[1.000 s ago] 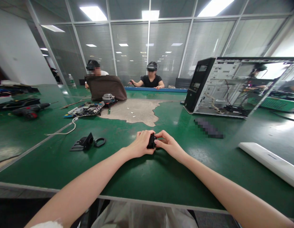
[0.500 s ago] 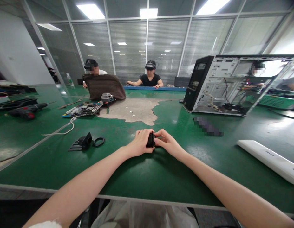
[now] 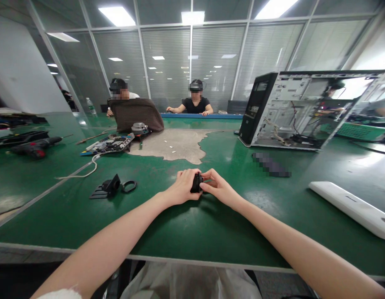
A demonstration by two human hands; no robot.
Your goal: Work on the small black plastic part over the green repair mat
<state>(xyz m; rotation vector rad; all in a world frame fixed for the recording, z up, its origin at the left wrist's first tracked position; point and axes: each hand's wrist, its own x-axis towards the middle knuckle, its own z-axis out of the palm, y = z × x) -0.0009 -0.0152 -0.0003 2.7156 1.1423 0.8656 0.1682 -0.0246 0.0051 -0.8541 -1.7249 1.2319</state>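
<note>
Both of my hands meet over the green table [image 3: 211,232] at its middle. My left hand [image 3: 182,187] is curled around a small black part [image 3: 196,183], and my right hand [image 3: 217,187] pinches the same part from the other side with fingertips pressed on it. Most of the part is hidden by my fingers. To the left lie a black bracket with a short tube [image 3: 107,187] and a black ring [image 3: 129,186], both loose on the table and apart from my hands.
An open computer case [image 3: 288,112] stands at the right rear, a white panel [image 3: 351,205] lies at the right. A circuit board [image 3: 109,144], a white cable [image 3: 83,169] and a power drill [image 3: 33,146] lie at the left. Two people sit at the far side.
My hands stay closed on the black part and have barely shifted; the view has drifted slightly.
</note>
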